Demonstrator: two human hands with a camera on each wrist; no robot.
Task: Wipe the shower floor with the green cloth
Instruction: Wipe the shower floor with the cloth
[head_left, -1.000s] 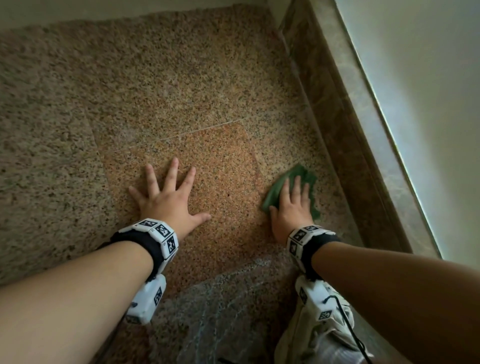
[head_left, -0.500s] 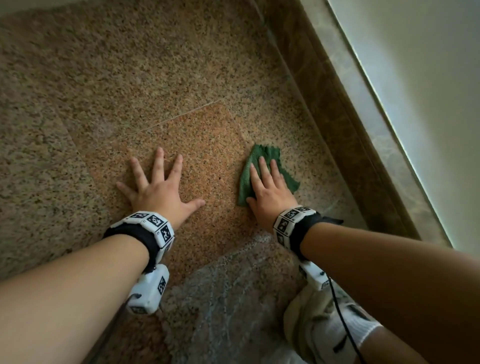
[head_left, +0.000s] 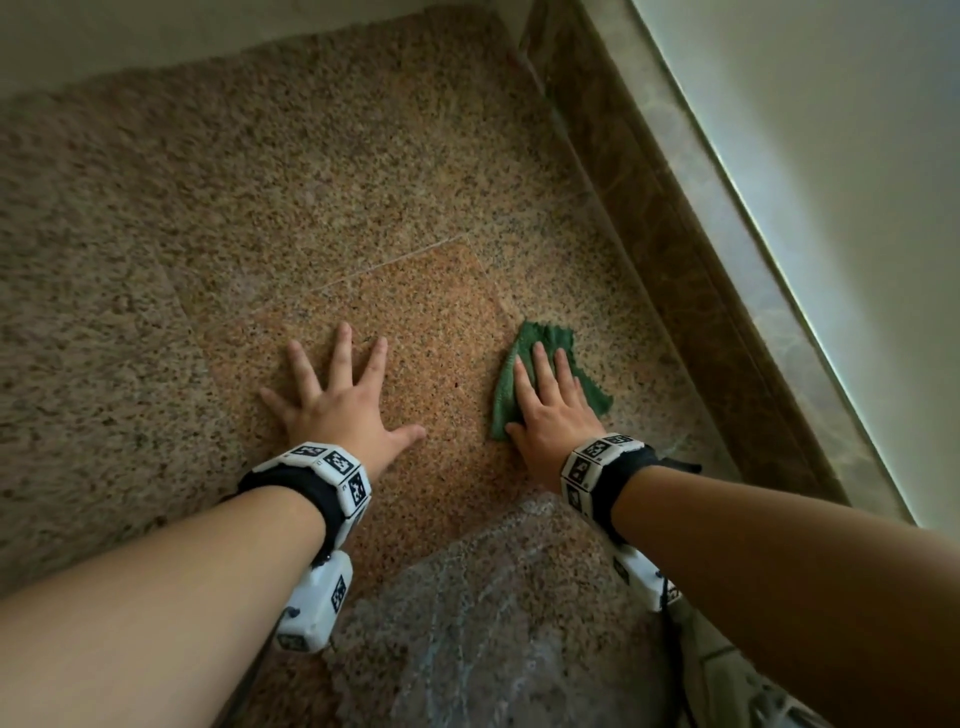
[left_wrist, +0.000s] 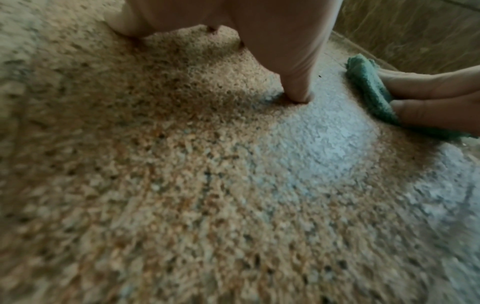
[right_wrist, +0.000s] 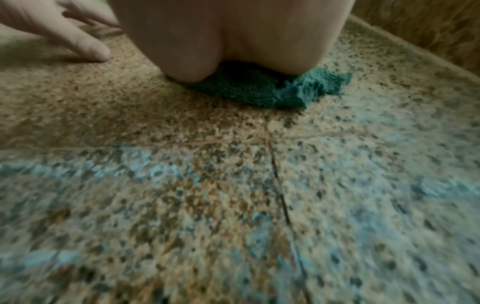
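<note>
My right hand presses the green cloth flat at center right; my left hand lies spread on the shower floor.

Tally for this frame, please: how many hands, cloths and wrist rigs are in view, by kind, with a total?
Hands: 2, left hand flat on the floor, right hand pressing the cloth
Green cloth: 1
Wrist rigs: 2, left rig, right rig
Total: 5
</note>
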